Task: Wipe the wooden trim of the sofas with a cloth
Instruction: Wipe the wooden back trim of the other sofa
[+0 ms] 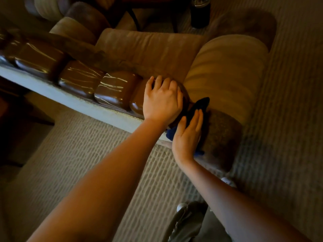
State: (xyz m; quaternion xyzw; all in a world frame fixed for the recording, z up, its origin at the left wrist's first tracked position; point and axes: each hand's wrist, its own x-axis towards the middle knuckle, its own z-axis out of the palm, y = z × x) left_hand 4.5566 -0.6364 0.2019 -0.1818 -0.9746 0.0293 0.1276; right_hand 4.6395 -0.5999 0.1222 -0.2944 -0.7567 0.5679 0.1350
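Straight right-hand fingers point(197, 119) press the dark cloth point(201, 105) flat against the wooden trim point(185, 95); left fingers point(162, 82) rest spread on top.

dim room, ribbed beige carpet point(104, 154), dark bottle point(200, 13) on the floor

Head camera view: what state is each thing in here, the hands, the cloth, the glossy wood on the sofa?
left hand: open, resting flat on the end of the wooden trim
right hand: open, straight fingers pressing the cloth
cloth: dark blue, bunched, pressed against the sofa's corner
wooden trim: glossy, streaked with reflections
sofa armrest: tan, ridged, nothing on it
dark bottle: upright on the carpet
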